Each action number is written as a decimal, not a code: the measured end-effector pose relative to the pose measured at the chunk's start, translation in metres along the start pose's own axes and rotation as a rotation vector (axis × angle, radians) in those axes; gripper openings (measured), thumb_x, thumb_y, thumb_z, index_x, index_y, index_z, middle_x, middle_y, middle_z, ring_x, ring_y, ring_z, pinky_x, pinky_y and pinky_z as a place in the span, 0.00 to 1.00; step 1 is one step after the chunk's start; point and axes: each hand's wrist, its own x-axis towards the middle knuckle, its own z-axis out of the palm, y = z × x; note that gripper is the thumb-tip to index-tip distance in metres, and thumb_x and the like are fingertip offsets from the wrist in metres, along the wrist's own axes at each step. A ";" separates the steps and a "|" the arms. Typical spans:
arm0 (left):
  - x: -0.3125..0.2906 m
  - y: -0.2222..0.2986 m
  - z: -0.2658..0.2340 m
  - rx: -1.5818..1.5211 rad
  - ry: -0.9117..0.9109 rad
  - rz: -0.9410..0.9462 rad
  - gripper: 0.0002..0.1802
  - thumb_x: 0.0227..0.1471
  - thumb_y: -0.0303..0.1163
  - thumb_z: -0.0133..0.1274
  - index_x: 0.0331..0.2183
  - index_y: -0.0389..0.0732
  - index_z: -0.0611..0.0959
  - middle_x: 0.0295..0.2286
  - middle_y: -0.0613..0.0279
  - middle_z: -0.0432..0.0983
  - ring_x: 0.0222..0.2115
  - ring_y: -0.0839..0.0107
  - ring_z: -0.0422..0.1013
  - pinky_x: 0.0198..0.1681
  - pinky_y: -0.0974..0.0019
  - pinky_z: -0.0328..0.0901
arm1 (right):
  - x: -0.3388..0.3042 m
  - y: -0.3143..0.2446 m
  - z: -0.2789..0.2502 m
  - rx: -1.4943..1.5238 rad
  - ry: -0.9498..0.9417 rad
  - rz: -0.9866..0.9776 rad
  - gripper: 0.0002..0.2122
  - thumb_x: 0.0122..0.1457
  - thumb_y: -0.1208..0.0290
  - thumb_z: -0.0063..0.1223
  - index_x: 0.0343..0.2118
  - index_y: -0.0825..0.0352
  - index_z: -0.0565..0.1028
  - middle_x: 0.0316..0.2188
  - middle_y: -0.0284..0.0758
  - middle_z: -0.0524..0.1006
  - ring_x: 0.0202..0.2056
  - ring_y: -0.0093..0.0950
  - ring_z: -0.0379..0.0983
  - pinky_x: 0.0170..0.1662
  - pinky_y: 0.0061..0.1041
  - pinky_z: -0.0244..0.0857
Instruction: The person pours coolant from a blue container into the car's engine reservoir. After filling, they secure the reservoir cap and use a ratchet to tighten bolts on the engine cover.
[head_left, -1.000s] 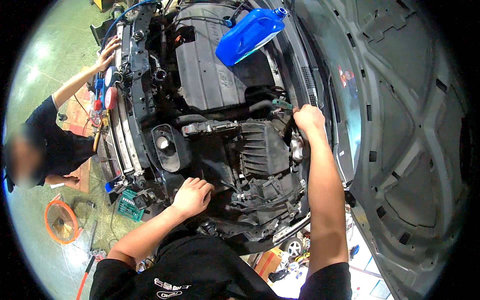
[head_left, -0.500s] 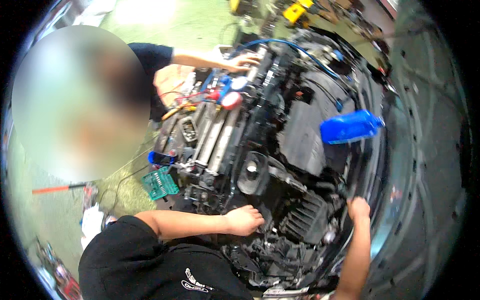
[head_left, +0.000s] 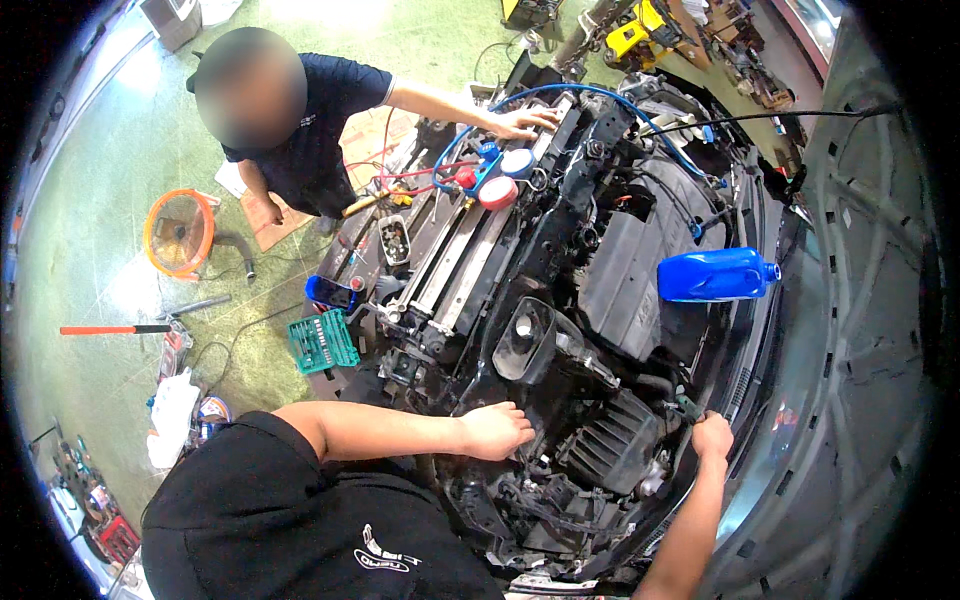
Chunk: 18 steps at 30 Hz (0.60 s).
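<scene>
Below me lies an open engine bay. My left hand (head_left: 497, 431) rests on the black front part near the headlight-side edge, fingers loosely bent and apart, with nothing seen in it. By the far right of the bay, my right hand (head_left: 712, 436) is closed round a small hand tool (head_left: 688, 408) with a dull greenish look; its exact kind I cannot make out. The tool points at the hoses beside the ribbed black air filter box (head_left: 612, 443). On the grey engine cover (head_left: 625, 295) lies a blue plastic jug (head_left: 712, 275) on its side.
Across the front, a co-worker's hand (head_left: 525, 121) touches the radiator (head_left: 470, 262). A gauge set (head_left: 497, 193) with red and blue hoses lies there, near a green socket set case (head_left: 323, 342). On the floor stand an orange fan (head_left: 180, 234) and a red-handled bar (head_left: 110, 330). The raised hood (head_left: 880, 330) borders the right.
My view has shifted and steadied, showing more of the co-worker and floor. The tool at my right fist now shows clearly. My left hand stays on the front part.
</scene>
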 end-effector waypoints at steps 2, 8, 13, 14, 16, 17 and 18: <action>0.000 0.001 -0.001 0.004 0.009 0.013 0.12 0.52 0.36 0.57 0.37 0.41 0.81 0.36 0.60 0.79 0.43 0.60 0.74 0.48 0.55 0.66 | -0.001 -0.004 -0.002 0.047 -0.034 0.079 0.17 0.65 0.58 0.49 0.46 0.62 0.84 0.46 0.51 0.82 0.51 0.48 0.79 0.54 0.45 0.71; -0.001 0.002 0.005 0.014 0.016 -0.015 0.12 0.52 0.35 0.57 0.38 0.40 0.82 0.35 0.59 0.80 0.42 0.60 0.75 0.48 0.55 0.66 | 0.017 0.011 0.010 0.206 -0.090 0.244 0.21 0.64 0.54 0.54 0.50 0.67 0.82 0.50 0.52 0.80 0.56 0.49 0.76 0.58 0.44 0.69; -0.002 0.000 0.006 0.054 0.041 0.005 0.10 0.51 0.35 0.57 0.36 0.41 0.81 0.33 0.60 0.79 0.41 0.60 0.75 0.47 0.56 0.66 | 0.015 0.013 0.016 0.159 -0.118 0.132 0.20 0.65 0.53 0.54 0.50 0.64 0.82 0.51 0.50 0.80 0.56 0.48 0.76 0.57 0.45 0.70; -0.002 0.000 0.005 0.048 0.040 0.011 0.10 0.50 0.35 0.57 0.35 0.41 0.81 0.33 0.60 0.79 0.41 0.60 0.75 0.47 0.56 0.66 | 0.014 0.011 0.012 0.129 -0.100 0.108 0.20 0.65 0.53 0.54 0.51 0.62 0.82 0.51 0.49 0.80 0.56 0.48 0.76 0.56 0.44 0.70; -0.002 0.001 0.002 0.065 -0.003 -0.003 0.10 0.50 0.35 0.57 0.34 0.42 0.80 0.33 0.60 0.78 0.40 0.60 0.75 0.46 0.57 0.66 | 0.004 0.014 0.002 0.082 -0.101 0.098 0.16 0.65 0.53 0.55 0.50 0.54 0.84 0.50 0.46 0.82 0.53 0.46 0.78 0.56 0.45 0.71; -0.002 0.001 0.000 0.076 0.000 0.010 0.10 0.49 0.35 0.57 0.34 0.42 0.80 0.32 0.61 0.78 0.39 0.61 0.75 0.45 0.58 0.65 | 0.001 0.017 -0.003 0.097 -0.088 0.119 0.18 0.65 0.51 0.54 0.51 0.55 0.84 0.52 0.44 0.81 0.55 0.45 0.77 0.56 0.44 0.70; -0.003 0.003 -0.001 0.079 0.016 0.012 0.09 0.48 0.35 0.57 0.32 0.41 0.80 0.32 0.58 0.79 0.39 0.58 0.76 0.44 0.56 0.67 | -0.005 0.023 -0.003 0.128 -0.069 0.128 0.20 0.65 0.49 0.54 0.51 0.55 0.84 0.54 0.43 0.80 0.57 0.44 0.76 0.57 0.43 0.70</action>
